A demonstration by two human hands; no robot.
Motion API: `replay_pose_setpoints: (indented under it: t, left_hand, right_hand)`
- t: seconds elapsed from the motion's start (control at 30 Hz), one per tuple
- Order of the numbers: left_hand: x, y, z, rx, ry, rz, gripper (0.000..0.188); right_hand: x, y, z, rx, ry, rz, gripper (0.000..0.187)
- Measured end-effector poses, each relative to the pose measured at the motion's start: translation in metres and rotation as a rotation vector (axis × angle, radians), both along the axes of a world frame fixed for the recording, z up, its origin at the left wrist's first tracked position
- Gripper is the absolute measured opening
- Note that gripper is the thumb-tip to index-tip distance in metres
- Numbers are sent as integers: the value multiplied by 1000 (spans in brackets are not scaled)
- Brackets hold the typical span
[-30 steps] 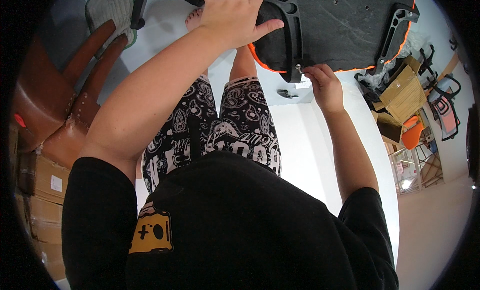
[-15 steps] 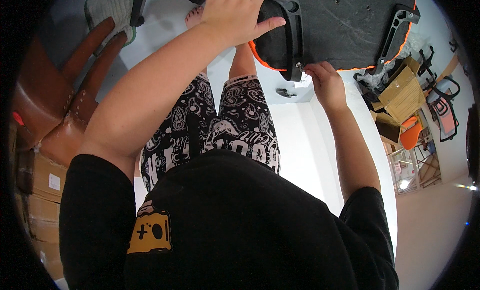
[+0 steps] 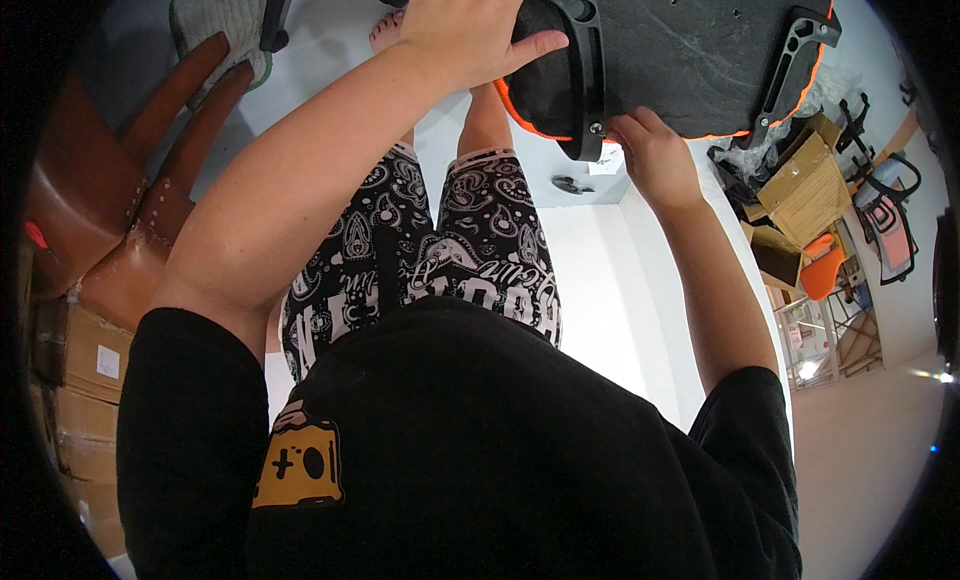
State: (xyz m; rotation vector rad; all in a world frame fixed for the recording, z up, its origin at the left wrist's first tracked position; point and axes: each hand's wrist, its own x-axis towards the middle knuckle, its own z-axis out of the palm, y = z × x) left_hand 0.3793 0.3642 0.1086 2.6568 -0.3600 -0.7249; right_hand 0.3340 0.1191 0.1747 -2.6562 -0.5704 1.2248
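Note:
A black padded chair panel (image 3: 680,70) with orange edging lies at the upper right, and black arm brackets are fixed to it. My left hand (image 3: 465,25) rests at its left end beside the near bracket (image 3: 588,70). The left thumb is stretched out over the panel, while the other fingertips are cut off by the upper edge of the picture. My right hand (image 3: 655,160) is pinched close to a shiny bolt (image 3: 596,129) at the bracket's lower end. Whatever sits between its fingertips is too small to make out.
On the left are a brown chair (image 3: 95,200) and stacked cardboard boxes (image 3: 95,355). A small dark part (image 3: 572,185) lies below the bracket. To the right stand an opened carton (image 3: 805,190), clear plastic wrap (image 3: 745,160) and an orange piece (image 3: 822,272).
My right hand has turned slightly, its wrist and forearm shifting a little to the right, with the fingers still by the bolt. The left hand has barely moved.

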Motion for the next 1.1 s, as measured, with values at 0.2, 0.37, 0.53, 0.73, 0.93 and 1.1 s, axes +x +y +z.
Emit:
replay_pose_setpoints:
  t: [0.2, 0.37, 0.53, 0.73, 0.93, 1.1]
  left_hand:
    - [-2, 1, -2, -1, -17, 3, 87]
    - [-4, 3, -4, -19, -40, 12, 87]
    - [-4, 3, -5, -3, -57, -1, 87]
    - [-10, 4, -16, -29, -140, 18, 86]
    - [-10, 4, -15, -43, -153, 30, 86]
    - [-6, 4, -8, 2, -83, 30, 85]
  right_hand:
    - [-3, -6, -3, 115, -24, -44, 12]
    - [-3, -6, -3, 117, -21, -78, 9]
    - [-4, -6, -6, 42, -19, 23, 10]
    - [-8, -3, -10, 18, -52, 251, 16]
    - [-1, -1, -11, 17, -38, 282, 14]
    - [-16, 4, -11, -55, -64, 238, 13]
